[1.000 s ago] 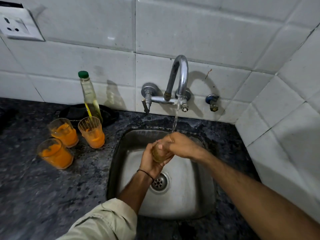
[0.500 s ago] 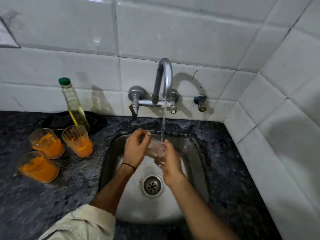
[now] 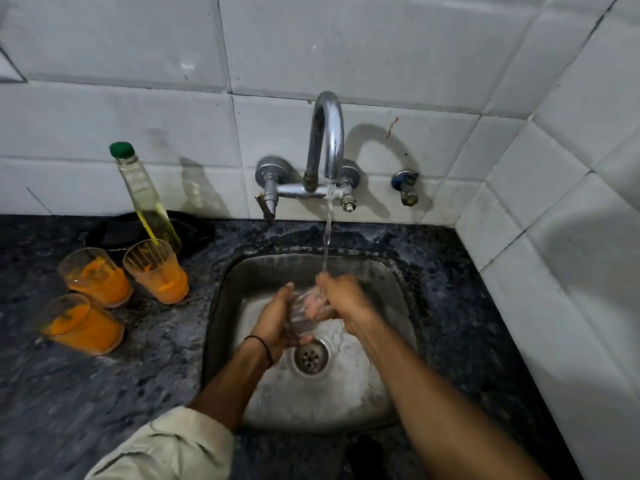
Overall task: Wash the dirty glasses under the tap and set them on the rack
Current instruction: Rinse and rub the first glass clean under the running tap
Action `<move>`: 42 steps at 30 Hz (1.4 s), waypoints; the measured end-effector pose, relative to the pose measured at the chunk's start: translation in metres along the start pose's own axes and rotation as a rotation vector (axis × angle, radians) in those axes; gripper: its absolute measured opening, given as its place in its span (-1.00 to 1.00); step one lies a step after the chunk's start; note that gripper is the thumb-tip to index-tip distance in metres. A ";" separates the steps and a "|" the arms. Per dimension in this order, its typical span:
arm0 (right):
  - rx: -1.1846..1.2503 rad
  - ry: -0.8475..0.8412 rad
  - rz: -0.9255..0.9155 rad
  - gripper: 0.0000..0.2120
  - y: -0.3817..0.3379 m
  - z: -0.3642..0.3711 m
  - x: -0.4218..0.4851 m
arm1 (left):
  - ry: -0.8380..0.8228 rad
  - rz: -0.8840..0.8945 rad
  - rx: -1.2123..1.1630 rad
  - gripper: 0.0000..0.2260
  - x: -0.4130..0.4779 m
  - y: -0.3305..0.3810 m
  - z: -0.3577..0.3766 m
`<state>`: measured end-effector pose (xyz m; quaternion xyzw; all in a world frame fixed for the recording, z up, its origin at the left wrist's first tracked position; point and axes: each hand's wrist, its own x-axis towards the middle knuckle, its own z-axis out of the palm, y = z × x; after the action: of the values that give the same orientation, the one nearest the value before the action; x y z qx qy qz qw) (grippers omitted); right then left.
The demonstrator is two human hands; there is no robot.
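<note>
Left hand [image 3: 273, 323] is wrapped round a clear glass [image 3: 302, 320] from the left, holding it tilted inside the sink [image 3: 381, 393], just above the drain [image 3: 310, 356]. Right hand [image 3: 346, 301] is pressed up against the glass mouth from the other side, fingers curled into it, bit blurry though. Water from the tap [image 3: 329, 133] lands right where that hand meets the glass. Three orange-smeared glasses [image 3: 100, 282] sit on the worktop [image 3: 104, 393] left of the sink, next to an oil bottle [image 3: 149, 206].
</note>
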<state>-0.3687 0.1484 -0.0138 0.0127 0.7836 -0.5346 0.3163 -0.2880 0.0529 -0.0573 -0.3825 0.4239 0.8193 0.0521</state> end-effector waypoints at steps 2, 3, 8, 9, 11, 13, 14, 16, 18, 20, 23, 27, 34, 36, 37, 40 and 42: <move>-0.330 -0.111 -0.241 -0.57 -0.006 -0.003 -0.001 | -0.152 -0.241 -0.217 -0.54 0.007 -0.006 -0.001; -0.526 -0.178 -0.349 -0.57 -0.009 -0.005 -0.003 | -0.192 -0.288 -0.321 -0.55 0.012 -0.008 -0.002; -1.126 -0.115 -0.651 -0.56 -0.027 -0.009 -0.019 | -0.144 -0.095 -0.548 -0.64 0.031 -0.008 0.012; -1.107 -0.038 -0.655 -0.57 -0.025 -0.006 -0.019 | -0.143 -0.025 -0.584 -0.59 0.032 -0.007 0.016; -0.995 0.084 -0.627 -0.55 -0.024 -0.001 -0.015 | -0.214 0.053 -0.632 -0.54 0.031 -0.004 0.022; -0.899 0.031 -0.559 -0.53 -0.033 -0.004 -0.011 | -0.290 0.065 -0.594 -0.58 0.025 -0.003 0.027; -0.913 -0.044 -0.551 -0.56 -0.039 -0.011 -0.011 | -0.306 0.043 -0.552 -0.59 0.024 -0.003 0.026; -1.076 -0.280 -0.616 -0.64 -0.054 -0.029 -0.015 | -0.362 -0.049 -0.495 -0.53 0.028 0.001 0.019; -1.244 -0.439 -0.693 -0.76 -0.065 -0.044 -0.019 | -0.403 -0.130 -0.443 -0.45 0.031 0.006 0.014; -1.223 -0.468 -0.650 -0.84 -0.066 -0.051 -0.016 | -0.397 -0.131 -0.411 -0.51 0.028 0.010 0.017; -0.973 -0.338 -0.557 -0.77 -0.060 -0.038 -0.016 | -0.315 0.063 -0.402 -0.71 0.023 0.010 0.029; -0.805 -0.129 -0.503 -0.52 -0.056 -0.026 -0.017 | -0.349 0.170 -0.464 -0.67 0.010 -0.001 0.036; -1.227 -0.435 -0.689 -0.84 -0.057 -0.046 -0.026 | -0.331 -0.107 -0.421 -0.70 0.012 0.003 0.025; -1.085 -0.386 -0.607 -0.84 -0.053 -0.039 -0.028 | -0.306 0.015 -0.446 -0.73 0.012 0.004 0.027; -0.998 -0.359 -0.526 -0.80 -0.051 -0.034 -0.027 | -0.291 0.066 -0.460 -0.71 0.011 0.003 0.027; -0.940 -0.293 -0.421 -0.81 -0.043 -0.022 -0.026 | -0.283 0.083 -0.414 -0.69 0.009 0.005 0.022; -1.071 -0.345 -0.506 -0.87 -0.039 -0.021 -0.030 | -0.275 0.020 -0.347 -0.67 0.009 0.007 0.018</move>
<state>-0.3692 0.1590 0.0390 -0.4209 0.8594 -0.1198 0.2642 -0.3077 0.0593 -0.0521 -0.2665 0.2694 0.9248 0.0348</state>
